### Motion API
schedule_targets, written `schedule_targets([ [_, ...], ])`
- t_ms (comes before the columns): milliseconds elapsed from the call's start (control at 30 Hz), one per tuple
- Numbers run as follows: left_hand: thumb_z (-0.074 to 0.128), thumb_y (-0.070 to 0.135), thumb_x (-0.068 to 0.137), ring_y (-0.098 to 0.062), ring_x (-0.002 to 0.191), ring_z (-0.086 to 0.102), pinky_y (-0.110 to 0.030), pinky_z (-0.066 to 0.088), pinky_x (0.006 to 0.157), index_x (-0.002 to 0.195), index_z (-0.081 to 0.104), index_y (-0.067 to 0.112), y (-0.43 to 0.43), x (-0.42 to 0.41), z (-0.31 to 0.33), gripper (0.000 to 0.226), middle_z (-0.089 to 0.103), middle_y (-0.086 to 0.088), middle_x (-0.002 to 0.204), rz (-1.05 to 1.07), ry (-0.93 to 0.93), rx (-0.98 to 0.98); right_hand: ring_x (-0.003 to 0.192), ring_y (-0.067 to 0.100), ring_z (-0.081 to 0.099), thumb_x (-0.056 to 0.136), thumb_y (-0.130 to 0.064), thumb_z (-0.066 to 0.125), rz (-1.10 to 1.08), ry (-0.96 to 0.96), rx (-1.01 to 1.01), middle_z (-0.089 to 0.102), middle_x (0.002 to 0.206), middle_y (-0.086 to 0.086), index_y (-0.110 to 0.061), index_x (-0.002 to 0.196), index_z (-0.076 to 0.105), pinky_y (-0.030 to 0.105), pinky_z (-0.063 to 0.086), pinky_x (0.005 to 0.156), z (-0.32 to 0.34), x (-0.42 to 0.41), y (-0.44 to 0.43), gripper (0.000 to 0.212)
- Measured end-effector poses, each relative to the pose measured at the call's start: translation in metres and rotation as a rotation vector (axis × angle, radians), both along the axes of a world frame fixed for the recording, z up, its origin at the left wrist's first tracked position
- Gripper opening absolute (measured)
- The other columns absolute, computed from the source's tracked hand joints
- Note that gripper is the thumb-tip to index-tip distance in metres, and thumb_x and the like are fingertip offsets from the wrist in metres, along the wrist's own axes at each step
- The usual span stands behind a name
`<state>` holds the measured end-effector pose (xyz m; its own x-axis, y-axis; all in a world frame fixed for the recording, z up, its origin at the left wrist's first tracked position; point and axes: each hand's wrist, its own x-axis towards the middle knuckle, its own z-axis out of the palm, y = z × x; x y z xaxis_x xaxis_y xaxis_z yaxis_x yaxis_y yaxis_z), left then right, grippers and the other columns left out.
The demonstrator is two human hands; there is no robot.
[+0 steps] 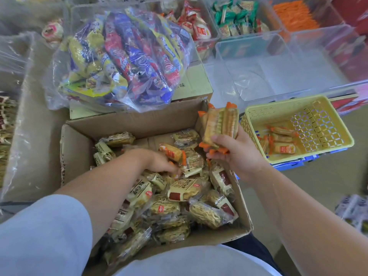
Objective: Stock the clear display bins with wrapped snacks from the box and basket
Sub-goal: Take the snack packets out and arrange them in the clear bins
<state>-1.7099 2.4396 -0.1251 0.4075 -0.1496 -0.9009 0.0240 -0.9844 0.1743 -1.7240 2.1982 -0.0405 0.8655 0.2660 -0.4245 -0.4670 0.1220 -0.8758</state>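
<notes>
Right hand (237, 156): grip clutching orange-wrapped snacks (221, 124)
Left hand (159, 163): down in your box (79, 148), grip can't tell
Progress: front clear bin (268, 76) empty, loads left

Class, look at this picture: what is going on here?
A person is sorting snacks. The right grip holds a bundle of orange-ended packets over the box corner. The left grip reaches among the box's packets, beside another orange-ended one. The yellow basket holds a few more; the clear bin ahead looks empty.
</notes>
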Motion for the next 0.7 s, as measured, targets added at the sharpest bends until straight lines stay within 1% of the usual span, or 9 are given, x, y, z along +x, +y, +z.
schedule_targets([
  [67, 0.039, 0.104, 0.06, -0.026, 0.122, 0.054, -0.035, 0.039, 0.086, 0.133, 0.065, 0.029, -0.006, -0.001, -0.004, 0.108, 0.062, -0.001, 0.14, -0.232, -0.104, 0.081, 0.081, 0.03, 0.073, 0.08, -0.018, 0.073, -0.026, 0.023, 0.033, 0.073, 0.093, 0.012, -0.011, 0.121, 0.054, 0.032, 0.06, 0.062, -0.001, 0.002, -0.002, 0.046],
  [133, 0.04, 0.101, 0.061, -0.027, 0.113, 0.054, -0.038, 0.039, 0.087, 0.129, 0.066, 0.03, -0.008, -0.001, -0.008, 0.102, 0.065, -0.001, 0.132, -0.336, -0.181, 0.075, 0.082, 0.031, 0.074, 0.08, -0.019, 0.073, -0.025, 0.014, 0.02, 0.073, 0.094, 0.012, -0.013, 0.122, 0.054, 0.032, 0.06, 0.062, -0.003, 0.003, -0.003, 0.047],
  [200, 0.049, 0.091, 0.071, -0.022, 0.098, 0.049, -0.036, 0.039, 0.08, 0.129, 0.064, 0.03, -0.007, 0.0, -0.011, 0.085, 0.065, 0.0, 0.128, -0.311, -0.224, 0.035, 0.087, 0.03, 0.075, 0.078, -0.021, 0.076, 0.011, -0.03, -0.034, 0.075, 0.097, 0.009, -0.017, 0.123, 0.054, 0.034, 0.061, 0.068, -0.004, 0.002, 0.0, 0.05],
  [267, 0.059, 0.079, 0.077, -0.02, 0.097, 0.048, -0.033, 0.039, 0.079, 0.137, 0.059, 0.03, -0.006, -0.001, -0.015, 0.078, 0.063, -0.001, 0.134, -0.244, -0.209, -0.002, 0.094, 0.027, 0.075, 0.076, -0.021, 0.079, 0.059, -0.075, -0.106, 0.075, 0.102, 0.005, -0.023, 0.121, 0.057, 0.04, 0.062, 0.075, -0.005, 0.0, 0.003, 0.05],
  [367, 0.066, 0.067, 0.081, -0.025, 0.119, 0.054, -0.033, 0.041, 0.087, 0.153, 0.046, 0.029, -0.007, -0.002, -0.015, 0.083, 0.053, -0.002, 0.149, -0.113, -0.12, -0.034, 0.098, 0.025, 0.074, 0.076, -0.021, 0.078, 0.1, -0.059, -0.172, 0.076, 0.104, 0.005, -0.019, 0.116, 0.063, 0.044, 0.06, 0.087, -0.003, 0.0, 0.006, 0.043],
  [433, 0.067, 0.062, 0.084, -0.027, 0.128, 0.054, -0.035, 0.044, 0.094, 0.153, 0.045, 0.025, -0.008, -0.002, -0.013, 0.082, 0.052, -0.003, 0.15, -0.075, -0.08, -0.042, 0.093, 0.017, 0.075, 0.075, -0.026, 0.077, 0.172, -0.061, -0.249, 0.077, 0.1, 0.001, -0.021, 0.11, 0.068, 0.031, 0.058, 0.081, 0.001, 0.001, 0.01, 0.036],
  [500, 0.069, 0.058, 0.084, -0.026, 0.114, 0.059, -0.035, 0.048, 0.089, 0.138, 0.058, 0.023, -0.008, -0.003, -0.008, 0.065, 0.06, -0.004, 0.134, -0.072, -0.082, -0.07, 0.084, 0.01, 0.073, 0.073, -0.028, 0.08, 0.269, -0.119, -0.382, 0.077, 0.094, -0.004, -0.025, 0.104, 0.068, 0.021, 0.055, 0.069, 0.001, 0.002, 0.022, 0.033],
  [567, 0.072, 0.052, 0.085, -0.024, 0.092, 0.062, -0.037, 0.052, 0.081, 0.112, 0.068, 0.019, -0.007, -0.007, -0.004, 0.043, 0.068, -0.004, 0.109, -0.034, -0.121, -0.155, 0.084, 0.017, 0.07, 0.07, -0.028, 0.081, 0.347, -0.169, -0.498, 0.074, 0.093, 0.0, -0.023, 0.103, 0.066, 0.031, 0.055, 0.069, -0.008, 0.005, 0.038, 0.037],
  [700, 0.07, 0.048, 0.09, -0.019, 0.089, 0.055, -0.027, 0.039, 0.075, 0.125, 0.062, 0.028, 0.004, -0.021, 0.015, 0.041, 0.06, 0.006, 0.104, 0.011, -0.232, -0.184, 0.087, 0.022, 0.066, 0.073, -0.022, 0.081, 0.555, -0.155, -0.63, 0.069, 0.094, 0.003, -0.018, 0.102, 0.064, 0.033, 0.052, 0.071, -0.03, 0.017, 0.068, 0.034],
])
